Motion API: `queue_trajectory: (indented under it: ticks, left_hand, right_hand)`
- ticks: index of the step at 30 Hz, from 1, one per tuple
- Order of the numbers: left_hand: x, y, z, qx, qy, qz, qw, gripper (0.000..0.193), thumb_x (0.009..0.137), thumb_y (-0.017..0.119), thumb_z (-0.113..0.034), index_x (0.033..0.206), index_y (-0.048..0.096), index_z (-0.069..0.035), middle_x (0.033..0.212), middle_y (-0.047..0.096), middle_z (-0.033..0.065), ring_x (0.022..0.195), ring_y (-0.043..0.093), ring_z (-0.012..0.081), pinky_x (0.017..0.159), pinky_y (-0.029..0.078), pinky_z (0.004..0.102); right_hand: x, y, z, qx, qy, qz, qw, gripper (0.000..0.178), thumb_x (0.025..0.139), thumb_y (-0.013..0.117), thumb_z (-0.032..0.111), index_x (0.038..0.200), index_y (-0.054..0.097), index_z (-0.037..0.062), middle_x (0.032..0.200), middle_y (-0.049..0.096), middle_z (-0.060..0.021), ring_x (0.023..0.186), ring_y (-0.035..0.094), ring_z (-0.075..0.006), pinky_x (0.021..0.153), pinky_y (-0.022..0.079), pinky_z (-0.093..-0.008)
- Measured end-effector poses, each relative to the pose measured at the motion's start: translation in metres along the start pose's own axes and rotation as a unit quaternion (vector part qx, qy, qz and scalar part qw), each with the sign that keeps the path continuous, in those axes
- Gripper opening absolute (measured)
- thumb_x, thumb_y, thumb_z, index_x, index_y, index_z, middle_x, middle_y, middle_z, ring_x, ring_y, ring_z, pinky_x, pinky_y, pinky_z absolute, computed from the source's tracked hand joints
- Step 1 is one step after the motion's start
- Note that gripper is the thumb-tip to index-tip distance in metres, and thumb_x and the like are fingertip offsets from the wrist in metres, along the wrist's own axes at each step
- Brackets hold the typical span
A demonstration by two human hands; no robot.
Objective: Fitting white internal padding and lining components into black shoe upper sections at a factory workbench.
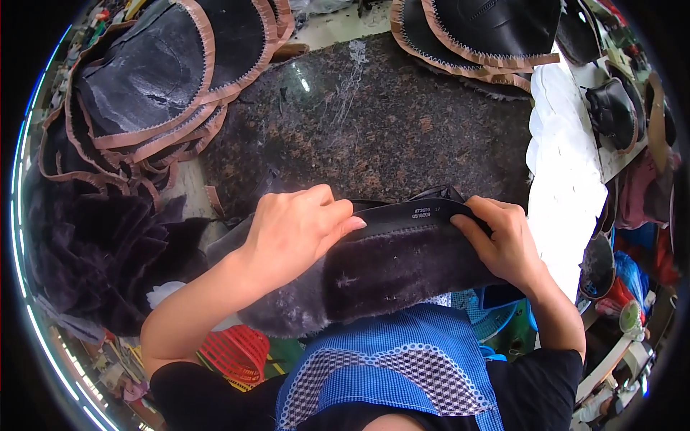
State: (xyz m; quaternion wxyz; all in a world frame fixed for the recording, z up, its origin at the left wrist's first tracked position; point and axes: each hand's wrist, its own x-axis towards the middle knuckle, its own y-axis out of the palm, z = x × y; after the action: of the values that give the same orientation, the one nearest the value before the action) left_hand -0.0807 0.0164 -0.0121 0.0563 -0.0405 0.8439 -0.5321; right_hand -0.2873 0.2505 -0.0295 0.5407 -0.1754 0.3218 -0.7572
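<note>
A black leather piece lined with dark purple-brown fur (402, 269) spans the near edge of the table, its furry side toward me. It looks like a boot upper. A smooth black leather band with small pale printing runs along its top, joined to the fur by a stitched seam. My left hand (298, 226) is closed on the top edge near the middle, thumb pressed against the fingers. At the right end my right hand (503, 237) pinches the same edge between thumb and fingers. Some dark folded material bulges behind the band; what it is remains hidden.
The dark speckled stone tabletop (374, 129) lies beyond. Black leather pieces with brown taped edges are stacked at far left (154, 79) and far right (496, 32). White scalloped sheets (564, 172) line the right; dark fur pieces (108, 251) heap at left. A red basket (233, 352) stands below.
</note>
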Motion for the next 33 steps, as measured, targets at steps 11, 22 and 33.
queue_trajectory:
  ticks: [11,22,33]
  left_hand:
    - [0.01,-0.005,0.004,-0.013,-0.019,0.041,0.999,0.029,0.095,0.07,-0.029,0.079,0.063,-0.006,0.071,0.055,0.009,0.061,0.061,0.032,0.052,0.047,0.0419]
    - [0.022,-0.002,0.008,-0.004,-0.043,0.056,0.998,0.032,0.095,0.07,-0.026,0.072,0.061,-0.005,0.067,0.062,0.0131,0.064,0.065,0.0359,0.056,0.051,0.0452]
    - [-0.022,-0.031,0.008,0.151,0.075,0.075,0.983,0.026,0.079,0.081,-0.024,0.079,0.061,-0.007,0.09,0.062,0.0051,0.088,0.065,0.0215,0.07,0.054,0.0345]
  right_hand:
    - [0.01,-0.003,0.001,0.003,0.049,0.031,0.998,0.027,0.093,0.072,0.014,0.078,0.054,0.0009,0.063,0.057,-0.0195,0.059,0.061,-0.0406,0.052,0.046,-0.0452]
    - [0.029,-0.002,0.012,-0.214,0.066,0.076,0.972,0.035,0.091,0.072,0.029,0.078,0.054,0.0024,0.062,0.062,-0.0179,0.062,0.065,-0.039,0.055,0.05,-0.0481]
    - [0.024,0.035,0.029,-0.1,-0.252,0.051,0.961,0.052,0.074,0.066,0.006,0.125,0.068,-0.0012,0.126,0.064,-0.0145,0.11,0.062,-0.0322,0.094,0.055,-0.0415]
